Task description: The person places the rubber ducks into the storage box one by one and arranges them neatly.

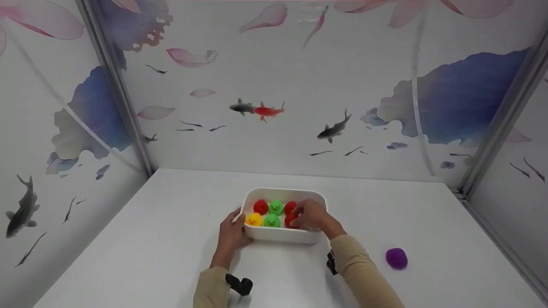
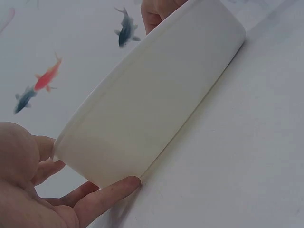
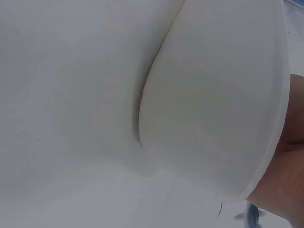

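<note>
A white plastic box point(image 1: 282, 234) stands on the table, and my left hand point(image 1: 233, 233) holds its left end. In the left wrist view, the thumb and fingers of that hand point(image 2: 52, 190) wrap the box's end. Inside lie a yellow toy duck point(image 1: 254, 220), two green toy ducks point(image 1: 276, 208) and several round red toys point(image 1: 260, 207). My right hand point(image 1: 314, 214) reaches over the right side of the box, its fingertips around the front red toy point(image 1: 291, 221). The box wall point(image 3: 213, 104) hides those fingers in the right wrist view.
A round purple toy point(image 1: 396, 258) lies on the white table point(image 1: 171, 239), right of the right forearm. Patterned panels point(image 1: 274, 141) with fish and petals enclose the table at the back and both sides. Black wrist mounts point(image 1: 239, 285) sit by both cuffs.
</note>
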